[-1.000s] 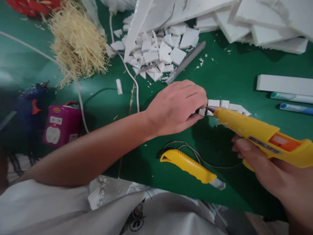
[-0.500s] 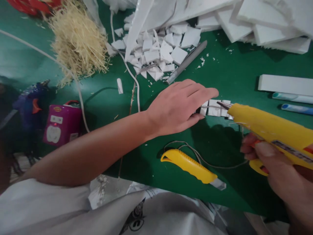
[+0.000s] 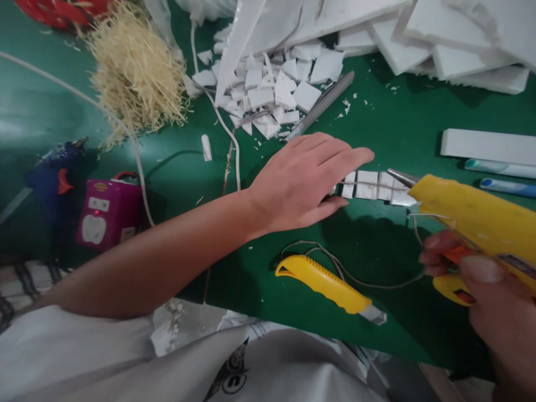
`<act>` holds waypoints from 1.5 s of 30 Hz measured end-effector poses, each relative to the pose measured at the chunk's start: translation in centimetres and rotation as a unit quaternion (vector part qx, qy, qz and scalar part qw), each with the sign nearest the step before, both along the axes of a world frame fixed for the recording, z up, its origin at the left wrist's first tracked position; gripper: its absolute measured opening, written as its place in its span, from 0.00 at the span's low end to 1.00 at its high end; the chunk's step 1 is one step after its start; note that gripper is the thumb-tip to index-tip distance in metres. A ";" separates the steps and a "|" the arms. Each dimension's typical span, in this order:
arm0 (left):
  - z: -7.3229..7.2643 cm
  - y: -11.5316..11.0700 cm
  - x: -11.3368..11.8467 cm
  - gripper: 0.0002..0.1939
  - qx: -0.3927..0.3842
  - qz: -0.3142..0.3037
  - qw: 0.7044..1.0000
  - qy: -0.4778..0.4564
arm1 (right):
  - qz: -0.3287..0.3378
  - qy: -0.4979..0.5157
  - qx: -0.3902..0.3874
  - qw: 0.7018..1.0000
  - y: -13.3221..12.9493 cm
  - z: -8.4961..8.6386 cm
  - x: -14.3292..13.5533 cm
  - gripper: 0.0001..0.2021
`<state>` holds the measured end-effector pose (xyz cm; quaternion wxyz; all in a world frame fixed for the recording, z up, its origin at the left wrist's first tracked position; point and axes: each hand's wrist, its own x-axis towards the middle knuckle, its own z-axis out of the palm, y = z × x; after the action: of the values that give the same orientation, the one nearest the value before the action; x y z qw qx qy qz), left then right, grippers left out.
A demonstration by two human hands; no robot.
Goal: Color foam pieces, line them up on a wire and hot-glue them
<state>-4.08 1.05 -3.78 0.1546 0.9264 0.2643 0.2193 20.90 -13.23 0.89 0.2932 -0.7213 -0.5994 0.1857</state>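
My left hand (image 3: 299, 181) lies palm down over one end of a row of small white foam pieces (image 3: 366, 185), gripping it between thumb and fingers. A thin cord runs along the top of the row; the held end is hidden under my palm. In my right hand (image 3: 481, 285) is a yellow hot glue gun (image 3: 481, 223), its metal nozzle over the right end of the row, with fingers around the orange trigger. Whether the nozzle touches the foam I cannot tell. A yellow utility knife (image 3: 324, 283), blade out, lies in front of both hands, beside loose cord (image 3: 377, 286).
Broken foam bits (image 3: 268, 92) and a grey tube-like piece (image 3: 322, 106) lie behind my left hand. Foam sheets (image 3: 444, 36) are stacked at the back right. Leftward are wood shavings (image 3: 138, 72), a magenta power box (image 3: 109, 212), a blue glue gun (image 3: 52, 178) and a white cable (image 3: 138, 162).
The glue gun has moved right with my right hand, its nozzle now farther along the row of foam pieces. My left hand stays almost still.
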 end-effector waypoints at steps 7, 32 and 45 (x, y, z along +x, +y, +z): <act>0.7 -0.8 -1.9 0.25 0.023 0.048 0.998 -0.016 | -0.002 0.038 -0.019 0.999 0.2 1.5 -2.0 0.07; 0.1 0.2 -2.3 0.06 0.009 0.020 0.998 -0.064 | 0.236 -0.098 0.004 0.967 3.0 -0.9 0.6 0.17; 0.0 0.3 -2.0 0.06 0.016 0.015 0.998 -0.051 | 0.211 -0.079 -0.009 0.974 3.0 -0.4 -1.5 0.13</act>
<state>-6.07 1.31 -3.79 0.1496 0.9123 0.2664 0.2727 19.40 -10.22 0.47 0.1931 -0.5931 -0.7578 0.1915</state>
